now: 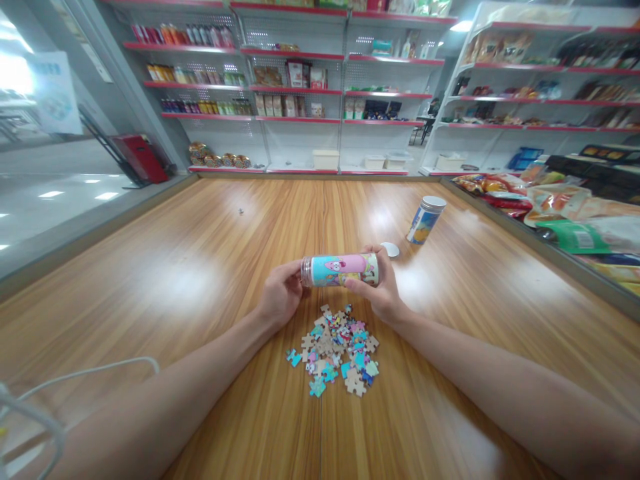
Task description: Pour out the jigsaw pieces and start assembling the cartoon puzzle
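A clear tube (340,269) with a pink and blue cartoon label lies sideways in the air above a wooden table (200,280). My right hand (383,293) is wrapped round its right end. My left hand (280,297) has its fingers closed at the tube's open left mouth. Below the tube lies a heap of several loose puzzle pieces (337,350), coloured and plain-backed. A small white lid (390,249) rests flat on the table just behind my right hand.
A second tube with a white cap (425,220) stands tilted farther back on the right. Snack bags (560,207) fill a counter along the right edge. Shelves of goods (300,87) line the back wall. A white cable (75,380) lies at the lower left.
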Motion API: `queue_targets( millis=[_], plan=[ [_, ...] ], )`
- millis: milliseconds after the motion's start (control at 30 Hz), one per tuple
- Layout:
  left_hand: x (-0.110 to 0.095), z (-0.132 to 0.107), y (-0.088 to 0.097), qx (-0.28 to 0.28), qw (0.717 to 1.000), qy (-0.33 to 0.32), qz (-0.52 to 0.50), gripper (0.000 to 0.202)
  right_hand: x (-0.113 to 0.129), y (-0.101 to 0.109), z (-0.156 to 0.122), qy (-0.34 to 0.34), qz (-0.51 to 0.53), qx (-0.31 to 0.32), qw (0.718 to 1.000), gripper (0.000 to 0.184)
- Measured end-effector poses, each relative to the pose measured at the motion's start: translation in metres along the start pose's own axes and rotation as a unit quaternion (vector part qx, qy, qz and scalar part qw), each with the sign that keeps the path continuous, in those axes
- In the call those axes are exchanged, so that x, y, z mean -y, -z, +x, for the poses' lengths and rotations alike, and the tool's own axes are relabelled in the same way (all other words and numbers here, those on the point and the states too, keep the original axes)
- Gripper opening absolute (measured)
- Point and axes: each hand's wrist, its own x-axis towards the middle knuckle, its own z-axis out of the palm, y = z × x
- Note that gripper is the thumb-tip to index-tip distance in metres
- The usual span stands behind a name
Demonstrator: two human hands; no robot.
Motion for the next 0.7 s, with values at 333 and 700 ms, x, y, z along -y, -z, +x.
queue_targets(
  millis=[333,700],
  plan=[
    [0.005,-0.003,0.0,-0.011,0.996,-0.007,0.086,0.027,-0.001,-0.001,0.001,-0.012,0.006,0.012,1.0,0.052],
    [0.009,-0.002,0.01,-0.097,0.964,-0.093,0.229,0.018,-0.014,0.001,0.01,-0.062,0.081,-0.066,0.993,0.033]
  ],
)
